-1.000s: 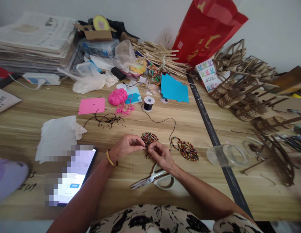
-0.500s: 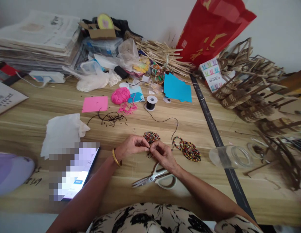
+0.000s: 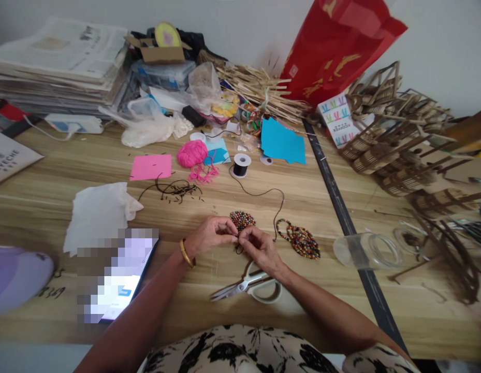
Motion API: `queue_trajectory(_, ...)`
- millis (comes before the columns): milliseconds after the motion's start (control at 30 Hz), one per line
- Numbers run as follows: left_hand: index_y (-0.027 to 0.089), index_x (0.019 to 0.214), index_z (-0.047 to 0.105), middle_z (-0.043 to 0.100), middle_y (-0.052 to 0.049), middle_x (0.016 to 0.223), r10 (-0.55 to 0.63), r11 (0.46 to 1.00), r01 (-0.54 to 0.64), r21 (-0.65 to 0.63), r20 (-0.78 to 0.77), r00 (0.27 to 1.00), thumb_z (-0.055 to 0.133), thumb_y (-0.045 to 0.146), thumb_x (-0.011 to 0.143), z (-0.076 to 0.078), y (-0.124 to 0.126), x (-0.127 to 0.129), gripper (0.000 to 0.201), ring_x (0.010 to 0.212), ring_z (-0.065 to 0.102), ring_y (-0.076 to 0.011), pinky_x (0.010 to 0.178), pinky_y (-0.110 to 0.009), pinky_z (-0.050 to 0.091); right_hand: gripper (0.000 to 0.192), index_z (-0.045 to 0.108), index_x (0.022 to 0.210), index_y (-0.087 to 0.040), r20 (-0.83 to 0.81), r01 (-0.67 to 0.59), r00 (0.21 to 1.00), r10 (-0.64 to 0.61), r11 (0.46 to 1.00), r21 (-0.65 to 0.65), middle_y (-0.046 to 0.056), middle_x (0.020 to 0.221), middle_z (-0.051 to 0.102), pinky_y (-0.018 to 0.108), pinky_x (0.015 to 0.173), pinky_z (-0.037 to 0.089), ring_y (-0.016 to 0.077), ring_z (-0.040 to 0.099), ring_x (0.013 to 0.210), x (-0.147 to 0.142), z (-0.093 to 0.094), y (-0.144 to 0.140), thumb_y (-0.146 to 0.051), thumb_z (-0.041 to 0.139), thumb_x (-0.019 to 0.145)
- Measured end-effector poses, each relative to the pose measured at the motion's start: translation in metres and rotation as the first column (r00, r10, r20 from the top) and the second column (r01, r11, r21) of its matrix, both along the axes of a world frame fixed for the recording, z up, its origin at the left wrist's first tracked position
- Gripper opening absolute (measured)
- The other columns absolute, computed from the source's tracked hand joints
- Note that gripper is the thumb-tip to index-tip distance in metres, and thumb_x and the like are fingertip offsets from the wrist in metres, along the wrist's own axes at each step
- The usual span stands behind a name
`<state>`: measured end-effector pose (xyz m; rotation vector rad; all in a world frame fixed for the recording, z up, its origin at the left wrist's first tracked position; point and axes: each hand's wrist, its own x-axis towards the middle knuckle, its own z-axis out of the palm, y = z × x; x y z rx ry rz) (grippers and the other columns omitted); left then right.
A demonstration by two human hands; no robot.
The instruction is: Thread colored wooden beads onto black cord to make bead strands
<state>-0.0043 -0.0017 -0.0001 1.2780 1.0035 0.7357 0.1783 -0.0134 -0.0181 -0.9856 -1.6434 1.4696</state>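
Note:
My left hand (image 3: 214, 234) and my right hand (image 3: 262, 249) meet fingertip to fingertip, both closed in a pinch. Between them they hold a thin black cord (image 3: 239, 250), a short dark curl of which shows under the fingertips. Just beyond the fingers lies a cluster of multicoloured beads (image 3: 242, 218), its near side partly hidden by the hands. A coiled bead string (image 3: 303, 242) rests to the right. White-handled scissors (image 3: 246, 286) lie below my right hand, partly covered by it. The fine detail at the fingertips is too small to make out.
Beyond the hands stands a spool of black cord (image 3: 242, 165), its line trailing toward the beads. Nearby are pink yarn (image 3: 192, 153), black cord scraps (image 3: 180, 191) and blue paper (image 3: 282, 141). A phone (image 3: 126, 280) lies left; a clear plastic cup (image 3: 366, 250) lies right.
Both hands stay pinched together in almost the same place, with only a slight shift of the fingers. The whole view has drifted very slightly.

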Motion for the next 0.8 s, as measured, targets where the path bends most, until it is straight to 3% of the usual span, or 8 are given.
queue_trajectory(400,0.009,0.07,0.064,0.065,-0.003,0.066,-0.01,1.0,0.01,0.007,-0.064,0.998,0.068,0.023,0.067,0.0037,0.0005,-0.0014,0.014,0.062,0.057,-0.0114,0.06,-0.022,0.043,0.02,0.053,0.091,-0.016,-0.081,-0.035,0.996,0.034,0.999,-0.016,0.0,0.07,0.052,0.022,0.055,0.038,0.0102,0.047,0.061,-0.0002,-0.002,-0.0001,-0.034,0.058,0.083)
queue_trajectory(800,0.01,0.071,0.065,0.065,-0.003,0.066,-0.026,0.999,0.028,0.03,-0.088,0.996,0.065,0.022,0.07,0.0042,0.0001,-0.0005,0.012,0.062,0.057,-0.0111,0.06,-0.021,0.043,0.02,0.053,0.083,-0.016,-0.053,-0.039,0.998,0.039,0.999,-0.007,0.002,0.07,0.055,0.023,0.055,0.04,0.0108,0.051,0.061,-0.0009,-0.0005,-0.0005,-0.036,0.058,0.082)
